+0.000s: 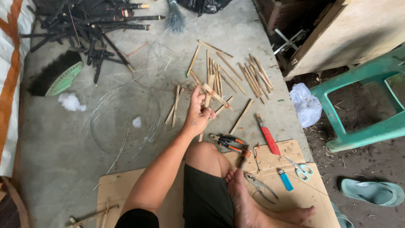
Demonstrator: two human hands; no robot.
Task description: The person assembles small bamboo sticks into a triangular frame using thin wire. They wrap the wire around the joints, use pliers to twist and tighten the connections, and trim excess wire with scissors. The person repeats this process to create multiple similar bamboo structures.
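Observation:
My left hand (pixel 197 113) reaches out over the concrete floor and grips a short split bamboo stick (pixel 215 95), which sticks out to the right of my fingers. Just beyond the hand lie several more bamboo sticks (pixel 236 76), scattered loosely. My right hand is out of sight. My bent knee (pixel 204 154) and bare foot (pixel 244 202) rest on a sheet of cardboard (pixel 295 152) below the hand.
Orange-handled pliers (pixel 228 141), a red utility knife (pixel 268 137), scissors (pixel 300 168), a blue lighter (pixel 285 179) and grey pliers (pixel 259 185) lie by my leg. Thin wire loops (pixel 122 126) sit left, black sticks (pixel 88 25) far left. A green plastic stool (pixel 363 101) and a sandal (pixel 371 192) are right.

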